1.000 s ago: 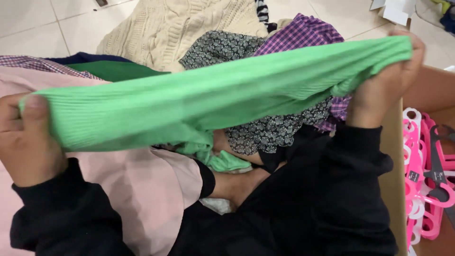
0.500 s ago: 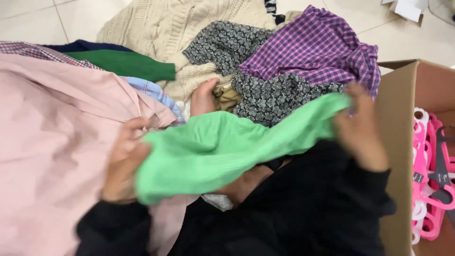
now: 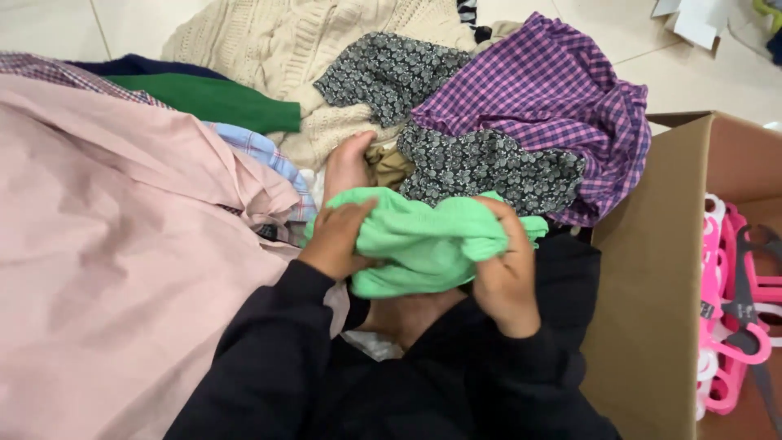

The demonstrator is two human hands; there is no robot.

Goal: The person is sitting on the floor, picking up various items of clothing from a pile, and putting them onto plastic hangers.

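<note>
Nearest, 2 dark sleeves filling the lower edge, cut off by the frame. Just beyond, a bunched green garment (image 3: 423,244) gripped from both sides above the lap: left hand (image 3: 338,240) clamped on its left end, fingertips buried in the folds; right hand (image 3: 505,273) curled over its right end, fingers pressed together and partly hidden by cloth. Left, a pink sheet (image 3: 106,261). Right, a cardboard box (image 3: 652,285) with pink hangers (image 3: 733,326), cropped. Farther, floral fabric (image 3: 481,167), purple plaid shirt (image 3: 546,106), cream knit sweater (image 3: 301,41) overlapping, edges unclear
</note>
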